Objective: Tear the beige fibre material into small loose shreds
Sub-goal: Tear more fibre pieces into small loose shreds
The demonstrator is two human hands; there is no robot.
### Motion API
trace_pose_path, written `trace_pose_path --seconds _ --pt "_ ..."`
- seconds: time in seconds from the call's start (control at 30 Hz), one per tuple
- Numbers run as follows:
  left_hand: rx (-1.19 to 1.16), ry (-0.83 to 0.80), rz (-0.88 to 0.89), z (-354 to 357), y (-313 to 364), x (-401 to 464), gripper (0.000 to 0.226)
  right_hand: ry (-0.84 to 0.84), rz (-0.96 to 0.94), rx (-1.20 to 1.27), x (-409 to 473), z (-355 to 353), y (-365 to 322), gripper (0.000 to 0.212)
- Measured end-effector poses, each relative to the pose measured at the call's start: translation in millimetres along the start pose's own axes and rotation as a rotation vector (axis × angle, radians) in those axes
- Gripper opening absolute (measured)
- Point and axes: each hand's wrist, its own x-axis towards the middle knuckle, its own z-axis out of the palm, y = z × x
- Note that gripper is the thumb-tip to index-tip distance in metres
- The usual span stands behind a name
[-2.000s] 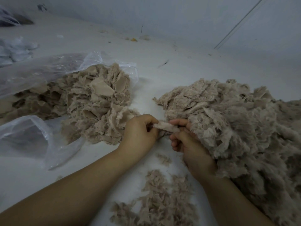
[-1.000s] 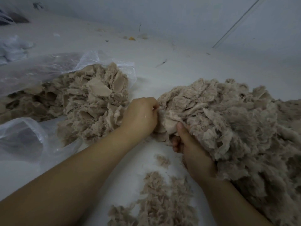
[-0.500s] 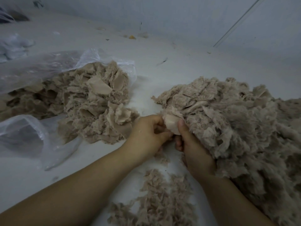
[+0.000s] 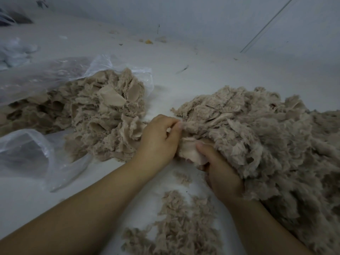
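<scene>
Spilling from clear plastic bag (image 4: 55,74), beige chunks (image 4: 103,115); both hands' grip pinching one fibre piece (image 4: 189,150).

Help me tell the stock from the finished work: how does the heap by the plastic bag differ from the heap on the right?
The left heap has flat, smooth pieces and spills from a clear plastic bag. The right heap looks fluffier, is larger, and lies bare on the white surface. Both are beige fibre.
</scene>
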Motion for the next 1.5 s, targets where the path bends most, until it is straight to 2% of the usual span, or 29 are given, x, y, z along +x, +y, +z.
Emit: trace_pose_path --seconds 0.07,0.13,0.17,0.27,0.33,0.5,0.57,0.63,0.73,0.83,0.93,1.03,1.07,1.13,1.23,1.33,1.4,1.5 --pt "-0.242 -0.226 -0.146 -6 8 0 0.014 -0.122 -0.058 -0.022 -2 -1 -2 0.042" --pt "-0.303 -0.330 -0.209 -10 13 -1 0.011 -0.113 -0.088 0.035 -3 2 -3 0.040" --pt "-0.339 -0.322 -0.242 -12 15 0 0.001 -0.063 -0.046 0.084 -4 5 -5 0.040" --pt "-0.401 -0.199 -0.346 -12 11 1 0.015 0.109 -0.044 0.001 -3 6 -6 0.043" --pt "-0.424 -0.166 -0.374 -13 11 0 0.019 0.191 -0.052 0.021 -2 8 -8 0.032" --pt "-0.450 -0.065 -0.423 -14 11 -4 0.025 0.209 -0.041 0.051 0 19 -15 0.035" --pt "-0.359 0.024 -0.364 -20 10 -3 0.026 0.201 -0.050 0.040 1 20 -16 0.046" --pt "-0.145 0.172 -0.231 -32 7 1 0.025 0.180 -0.080 0.001 1 18 -15 0.054" --pt "0.276 0.320 -0.017 -62 1 8 0.019 0.147 -0.053 -0.048 -1 15 -16 0.046" --pt "0.710 0.196 -0.010 -81 -12 9 0.009 0.088 -0.035 -0.131 -1 14 -14 0.040" --pt "0.880 0.121 0.049 -81 -5 1 0.005 0.093 -0.062 -0.177 -1 14 -15 0.035" --pt "0.786 0.047 0.249 -57 12 -9 0.002 0.098 -0.086 -0.168 -1 15 -16 0.033" --pt "0.719 -0.016 0.275 -45 14 -11 0.009 0.095 -0.087 -0.162 -2 16 -16 0.033" --pt "0.624 -0.198 0.163 -22 17 -9 0.024 0.079 -0.079 -0.150 -1 17 -17 0.034" --pt "0.608 -0.404 0.006 2 7 -4 0.021 0.066 -0.056 -0.123 0 18 -16 0.033" --pt "0.586 -0.342 0.055 9 -5 -6 0.007 0.089 -0.031 -0.126 2 16 -15 0.031" --pt "0.462 -0.242 0.086 7 -11 -9 0.012 0.108 -0.030 -0.129 2 15 -13 0.030" --pt "0.309 -0.073 0.276 -3 -11 -12 0.025 0.125 -0.023 -0.063 2 17 -11 0.021"
